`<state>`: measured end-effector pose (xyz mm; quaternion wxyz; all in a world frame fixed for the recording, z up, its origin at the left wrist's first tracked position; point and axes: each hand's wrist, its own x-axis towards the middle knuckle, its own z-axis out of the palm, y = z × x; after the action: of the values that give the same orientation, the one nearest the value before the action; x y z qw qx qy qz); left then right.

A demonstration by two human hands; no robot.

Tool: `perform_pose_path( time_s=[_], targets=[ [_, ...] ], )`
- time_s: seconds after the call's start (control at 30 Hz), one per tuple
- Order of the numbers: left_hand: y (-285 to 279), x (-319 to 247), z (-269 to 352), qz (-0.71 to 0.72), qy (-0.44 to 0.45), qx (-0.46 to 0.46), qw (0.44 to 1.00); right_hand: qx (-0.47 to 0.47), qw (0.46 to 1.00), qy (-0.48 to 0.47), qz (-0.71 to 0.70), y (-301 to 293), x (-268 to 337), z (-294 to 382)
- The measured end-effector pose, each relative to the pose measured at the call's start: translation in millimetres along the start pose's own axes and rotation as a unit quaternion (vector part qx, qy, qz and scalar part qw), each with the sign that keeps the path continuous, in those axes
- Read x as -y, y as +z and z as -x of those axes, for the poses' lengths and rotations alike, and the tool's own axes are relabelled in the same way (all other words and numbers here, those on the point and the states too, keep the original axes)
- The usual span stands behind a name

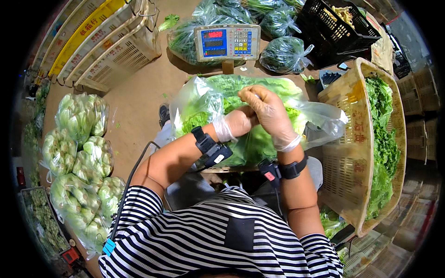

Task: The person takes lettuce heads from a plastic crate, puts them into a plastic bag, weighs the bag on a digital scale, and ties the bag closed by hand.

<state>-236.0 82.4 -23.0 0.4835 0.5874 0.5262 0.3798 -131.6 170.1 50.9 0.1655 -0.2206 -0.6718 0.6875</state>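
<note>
A clear plastic bag full of leafy green lettuce [243,146] lies in front of me, below the display of a digital scale [227,42]. Both hands wear thin translucent gloves and meet above the middle of the bag. My left hand [236,123] has its fingers curled, their tips hidden behind the other hand. My right hand [266,104] is bent over it, with thumb and fingers drawn together. Whether either one pinches the plastic is not plain. Loose film of the bag spreads out to the left and right of the hands.
At right stands a tall plastic crate [347,146] of leafy greens. Bagged lettuces [83,166] are piled at left, below stacked crates [114,59]. Beyond the scale lie bagged greens [283,55] and a black crate [313,38].
</note>
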Motion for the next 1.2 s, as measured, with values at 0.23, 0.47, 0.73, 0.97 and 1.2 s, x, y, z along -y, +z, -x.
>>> perform_pose_path(
  time_s=[0.23,0.47,0.73,0.97,1.2],
  targets=[
    [7,-4,-8,0.108,0.070,-0.075,0.989,-0.009,0.987,-0.012,0.157,-52,-16,20],
    [9,-15,-9,0.180,0.105,-0.143,0.968,0.039,0.994,0.106,0.006,-42,-48,32],
    [13,-18,-14,0.069,0.178,-0.179,0.965,-0.055,0.988,0.105,-0.095,-29,-50,27],
    [-9,-36,1,-0.265,-0.048,-0.252,0.930,-0.240,0.965,-0.073,-0.081,-42,-14,39],
    [-36,-40,-1,-0.038,-0.033,-0.091,0.995,0.029,0.958,-0.205,0.199,0,-13,64]
  ],
)
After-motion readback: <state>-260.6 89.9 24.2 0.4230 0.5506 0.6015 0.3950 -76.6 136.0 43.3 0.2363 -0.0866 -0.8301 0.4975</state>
